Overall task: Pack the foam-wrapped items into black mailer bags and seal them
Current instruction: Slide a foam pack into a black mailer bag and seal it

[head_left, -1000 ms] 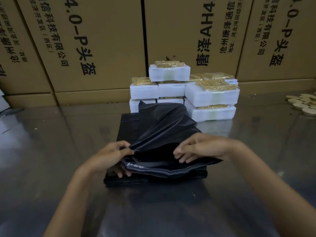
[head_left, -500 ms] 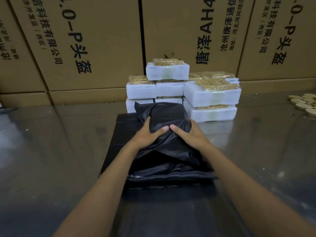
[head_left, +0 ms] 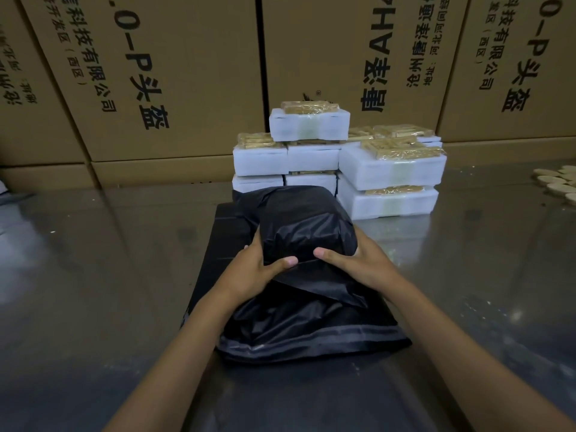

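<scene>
**packer_q:** so where's the black mailer bag (head_left: pixel 307 226) sitting right now?

**benchview:** middle of the shiny metal table (head_left: pixel 93 275), on top of a flat stack of spare black bags (head_left: pixel 224 232). It's bulging at the far end with something blocky inside, can't see what through the plastic. Crinkly, slightly glossy black film with lots of folds. The near end is slack and flat, with a greyish strip (head_left: pixel 311 336) running across the mouth.

**packer_q:** and the hands?

**benchview:** left hand (head_left: pixel 254 269) grips the left side of the bulge, thumb across the front, fingers wrapped round the side. Right hand (head_left: pixel 358 263) mirrors it on the right, thumb pressed into the film. Thumb tips nearly meet.

**packer_q:** anything behind?

**benchview:** stack of foam-wrapped items (head_left: pixel 336 157), white blocks with gold-coloured stuff on top, just behind the bag. Cardboard boxes (head_left: pixel 193 73) line the back, and pale oval pieces (head_left: pixel 558 179) sit at the far right edge.
</scene>
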Tool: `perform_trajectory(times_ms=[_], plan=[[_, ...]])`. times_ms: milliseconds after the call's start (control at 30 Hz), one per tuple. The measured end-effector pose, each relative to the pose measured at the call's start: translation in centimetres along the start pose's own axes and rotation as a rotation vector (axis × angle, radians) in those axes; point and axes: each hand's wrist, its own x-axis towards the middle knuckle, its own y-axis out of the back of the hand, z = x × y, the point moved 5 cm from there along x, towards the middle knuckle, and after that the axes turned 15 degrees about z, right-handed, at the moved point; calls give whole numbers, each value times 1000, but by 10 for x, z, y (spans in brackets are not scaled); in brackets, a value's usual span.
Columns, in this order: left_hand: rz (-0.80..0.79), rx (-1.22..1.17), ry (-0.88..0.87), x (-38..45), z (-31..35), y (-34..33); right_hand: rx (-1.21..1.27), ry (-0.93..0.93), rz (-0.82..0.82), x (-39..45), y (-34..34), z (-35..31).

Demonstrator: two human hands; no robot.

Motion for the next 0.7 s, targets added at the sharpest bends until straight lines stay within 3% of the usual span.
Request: perform_trajectory(times_ms=[133,267,333,467,700], plan=[[-52,195,-61,-29,-6,15,-54,35,-72,-18,2,1],[-32,152,-7,-46,-14,45,18,16,25,-30,34,8],[-22,180,-80,-56,-16,60,-136,160,4,-41,55,12],[-245,309,-225,-85,-15,71,-502,406,-98,-66,73,16],[-312,149,-201,-90,2,73,-225,373,-208,-91,74,-6]])
